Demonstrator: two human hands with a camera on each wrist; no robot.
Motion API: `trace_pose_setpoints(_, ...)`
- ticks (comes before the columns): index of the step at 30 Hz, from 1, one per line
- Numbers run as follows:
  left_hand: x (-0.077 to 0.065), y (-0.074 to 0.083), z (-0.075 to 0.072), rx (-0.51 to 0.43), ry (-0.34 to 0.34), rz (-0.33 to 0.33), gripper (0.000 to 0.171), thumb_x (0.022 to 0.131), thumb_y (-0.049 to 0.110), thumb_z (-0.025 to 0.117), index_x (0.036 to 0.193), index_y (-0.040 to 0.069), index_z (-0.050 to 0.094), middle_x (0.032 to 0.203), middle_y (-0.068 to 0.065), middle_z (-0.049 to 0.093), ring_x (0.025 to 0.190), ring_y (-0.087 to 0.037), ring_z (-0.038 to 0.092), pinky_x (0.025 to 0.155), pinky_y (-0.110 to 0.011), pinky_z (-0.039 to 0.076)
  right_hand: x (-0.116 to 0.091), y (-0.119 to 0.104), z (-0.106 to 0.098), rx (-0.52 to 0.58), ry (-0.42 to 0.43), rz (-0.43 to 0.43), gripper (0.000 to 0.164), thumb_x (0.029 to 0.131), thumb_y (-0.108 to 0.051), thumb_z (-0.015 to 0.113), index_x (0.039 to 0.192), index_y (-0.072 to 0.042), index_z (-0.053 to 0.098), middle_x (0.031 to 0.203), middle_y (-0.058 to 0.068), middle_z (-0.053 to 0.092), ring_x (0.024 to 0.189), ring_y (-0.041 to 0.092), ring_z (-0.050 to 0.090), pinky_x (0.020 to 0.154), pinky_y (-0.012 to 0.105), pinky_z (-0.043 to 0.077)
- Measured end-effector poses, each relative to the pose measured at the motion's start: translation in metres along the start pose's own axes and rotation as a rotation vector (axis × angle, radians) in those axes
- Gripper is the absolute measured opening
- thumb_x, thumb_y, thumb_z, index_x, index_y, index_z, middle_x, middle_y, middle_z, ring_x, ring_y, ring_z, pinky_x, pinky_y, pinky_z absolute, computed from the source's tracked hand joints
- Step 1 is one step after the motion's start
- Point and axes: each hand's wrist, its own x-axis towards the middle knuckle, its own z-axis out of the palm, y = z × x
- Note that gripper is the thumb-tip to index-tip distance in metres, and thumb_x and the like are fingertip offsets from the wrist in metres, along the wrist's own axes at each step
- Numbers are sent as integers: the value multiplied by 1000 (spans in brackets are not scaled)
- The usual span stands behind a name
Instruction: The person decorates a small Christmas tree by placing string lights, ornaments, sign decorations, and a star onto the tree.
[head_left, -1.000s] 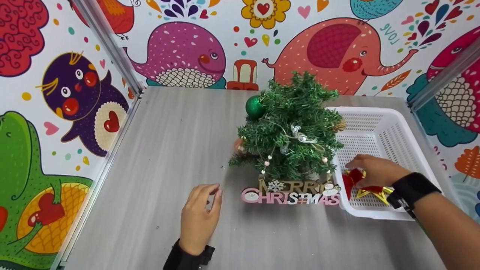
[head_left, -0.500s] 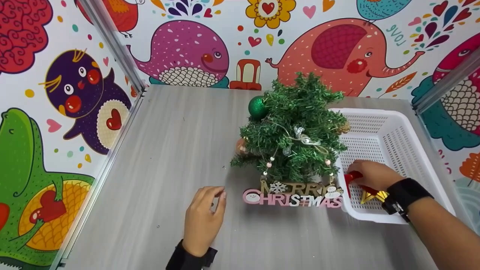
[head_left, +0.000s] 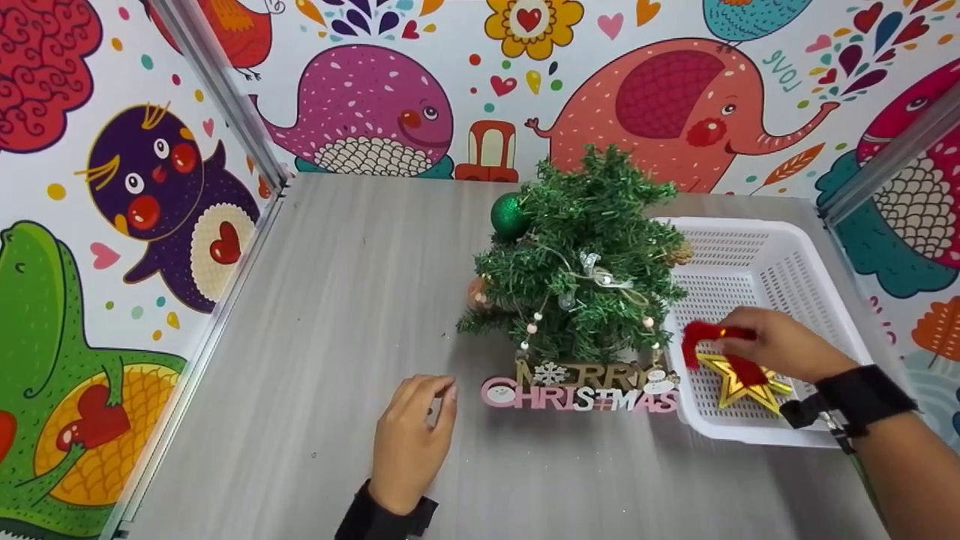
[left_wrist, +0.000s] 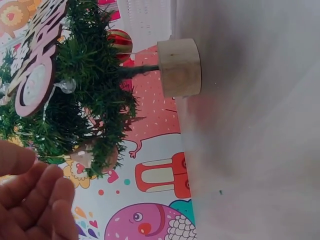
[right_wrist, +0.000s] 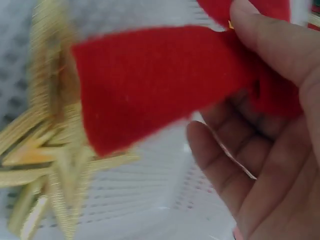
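Observation:
My right hand (head_left: 787, 343) pinches a red bow (head_left: 705, 334) between thumb and fingers, above the near part of a white basket (head_left: 814, 262). In the right wrist view the bow's wide red tail (right_wrist: 155, 85) stretches left from the thumb. Below it in the basket lies a gold star (head_left: 742, 381). My left hand (head_left: 412, 439) holds nothing; its fingers are loosely bent, to the left of the small Christmas tree (head_left: 600, 247). A "Merry Christmas" sign (head_left: 581, 388) hangs at the tree's front on beaded strings.
The tree carries a green glitter ball (head_left: 510, 215), and the left wrist view shows its round wooden base (left_wrist: 180, 67) and a striped red-gold ball (left_wrist: 120, 44). Grey tabletop (head_left: 337, 285) spreads to the left. Printed wall panels (head_left: 375, 105) enclose the back and sides.
My right hand has gripped the red bow and lifted it from the basket floor, leaving more of the gold star in view. The left hand has stayed almost still.

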Motion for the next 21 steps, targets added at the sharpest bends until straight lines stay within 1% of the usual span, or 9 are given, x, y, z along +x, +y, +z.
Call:
trace_pose_setpoints(3, 3, 3, 2, -32, 59, 63, 18, 89, -3, 81, 105, 5, 77, 95, -2, 72, 83, -12, 66, 66, -24, 56, -12, -17, -13, 63, 160, 87, 32, 102, -21, 75, 127, -3, 73, 107, 14, 75, 85, 19, 65, 70, 18, 56)
trace_pose_setpoints(5, 6, 7, 4, -61, 88, 110, 19, 88, -5, 80, 104, 4, 77, 94, -3, 72, 81, -12, 66, 65, -22, 54, -22, -31, -19, 124, 264, 124, 38, 103, -23, 72, 135, -1, 69, 112, 16, 75, 86, 17, 67, 72, 16, 57)
trace_pose_setpoints(7, 11, 13, 6, -87, 108, 159, 14, 92, -1, 77, 104, 4, 77, 94, -4, 71, 80, -13, 66, 66, -20, 53, -32, -49, -22, 167, 362, 129, 41, 103, -24, 72, 137, -2, 69, 112, 8, 76, 87, 12, 68, 73, 14, 57)
trace_pose_setpoints(9, 17, 20, 8, -117, 120, 206, 7, 100, 7, 72, 104, 4, 77, 93, -4, 71, 79, -14, 66, 66, -21, 54, -43, -71, -23, 218, 438, 106, 37, 102, -19, 74, 134, 0, 70, 109, -3, 76, 86, 7, 68, 73, 14, 58)
trace_pose_setpoints(11, 23, 29, 10, -146, 128, 255, 17, 107, 16, 65, 104, 4, 76, 92, -5, 72, 79, -16, 66, 68, -23, 55, -54, -95, -20, 256, 500, 59, 29, 99, -8, 75, 127, 2, 73, 103, -13, 75, 82, 4, 69, 71, 14, 58)
trace_pose_setpoints(13, 31, 39, 13, -185, 146, 314, 27, 111, 22, 59, 102, 4, 76, 91, -5, 72, 78, -16, 67, 70, -25, 56, -62, -118, -14, 308, 541, -48, 25, 93, 9, 75, 117, 6, 75, 98, -13, 77, 76, 4, 70, 67, 14, 57)
trace_pose_setpoints(16, 42, 55, 17, -245, 195, 453, 27, 111, 21, 58, 99, 3, 74, 89, -5, 72, 78, -17, 68, 73, -28, 58, -69, -145, 0, 373, 526, -298, 32, 82, 24, 75, 108, 5, 77, 92, -5, 79, 69, 4, 69, 60, 14, 54)
trace_pose_setpoints(19, 51, 72, 22, -277, 219, 628, 24, 109, 22, 59, 101, 2, 71, 96, -9, 73, 87, -20, 69, 81, -33, 57, -65, -164, 19, 391, 434, -571, 33, 82, 17, 78, 111, 2, 77, 92, 4, 80, 71, 4, 71, 59, 16, 55)
trace_pose_setpoints(21, 54, 81, 24, -287, 176, 723, 27, 106, 27, 65, 107, 1, 70, 105, -10, 73, 98, -22, 69, 89, -35, 56, -62, -176, 32, 377, 345, -666, 32, 87, 7, 80, 118, -1, 75, 93, 6, 79, 73, 3, 71, 61, 16, 56)
